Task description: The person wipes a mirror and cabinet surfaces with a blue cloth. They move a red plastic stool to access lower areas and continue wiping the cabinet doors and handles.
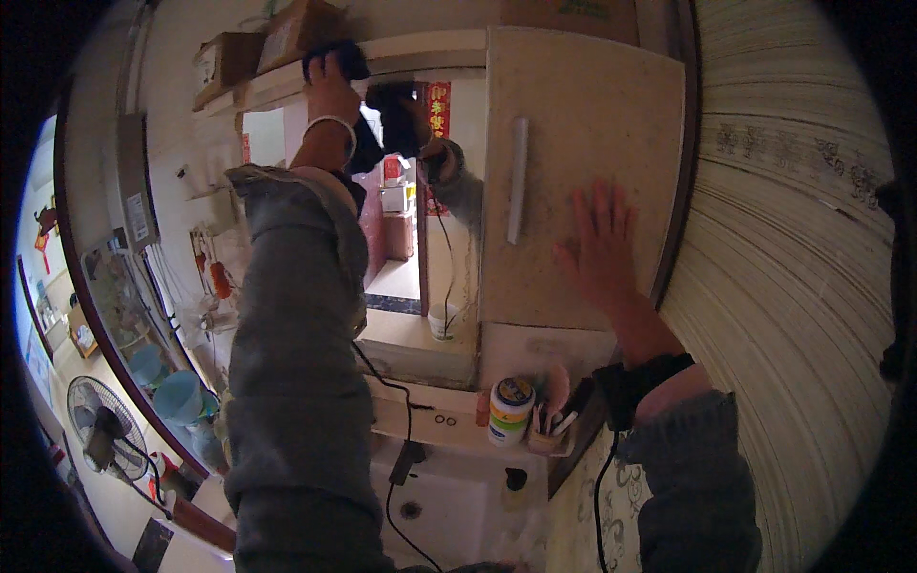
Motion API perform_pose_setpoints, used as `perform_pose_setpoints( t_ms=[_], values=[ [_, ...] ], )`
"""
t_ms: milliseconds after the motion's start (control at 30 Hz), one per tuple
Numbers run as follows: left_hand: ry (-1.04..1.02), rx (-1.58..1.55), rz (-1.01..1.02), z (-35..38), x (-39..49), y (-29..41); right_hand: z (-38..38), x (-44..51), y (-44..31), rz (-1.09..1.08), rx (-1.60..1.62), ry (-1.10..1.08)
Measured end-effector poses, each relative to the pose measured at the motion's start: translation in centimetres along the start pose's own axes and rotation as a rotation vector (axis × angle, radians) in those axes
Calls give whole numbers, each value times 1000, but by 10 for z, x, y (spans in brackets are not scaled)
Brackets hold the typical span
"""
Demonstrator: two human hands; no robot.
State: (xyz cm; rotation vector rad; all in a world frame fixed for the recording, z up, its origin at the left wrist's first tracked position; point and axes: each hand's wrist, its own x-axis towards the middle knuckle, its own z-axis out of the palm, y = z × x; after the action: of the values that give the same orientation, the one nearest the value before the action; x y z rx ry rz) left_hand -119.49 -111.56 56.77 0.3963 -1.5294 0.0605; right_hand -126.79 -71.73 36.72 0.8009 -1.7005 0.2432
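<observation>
My left hand (331,93) is raised and presses a dark cloth (352,59) against the ledge (423,49) above a mirror (458,272). The mirror reflects the cloth, a sleeve and a doorway. A pale band circles my left wrist. My right hand (605,251) lies with fingers spread on the light cabinet door (580,93), to the right of its vertical handle (518,180). It holds nothing. Around my right wrist is a black strap (645,383) with a cable hanging from it.
Cardboard boxes (228,68) stand on the ledge at upper left. Below the mirror, a white tub (511,412) and a holder (550,438) of brushes line a shelf above the washbasin (458,494). A black cable (408,419) crosses the basin. A fan (104,426) stands at lower left.
</observation>
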Motion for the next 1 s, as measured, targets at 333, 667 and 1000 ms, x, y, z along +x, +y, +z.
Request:
perform_pose_setpoints(
  t_ms=[333,667,1000],
  values=[
    [77,-15,35,11,-12,52,6,0,2,34,-23,-42],
    [-16,53,448,-21,16,112,1,-1,5,17,32,-50],
    [-378,110,94,-10,101,39,1,-2,10,16,95,-71]
  ],
)
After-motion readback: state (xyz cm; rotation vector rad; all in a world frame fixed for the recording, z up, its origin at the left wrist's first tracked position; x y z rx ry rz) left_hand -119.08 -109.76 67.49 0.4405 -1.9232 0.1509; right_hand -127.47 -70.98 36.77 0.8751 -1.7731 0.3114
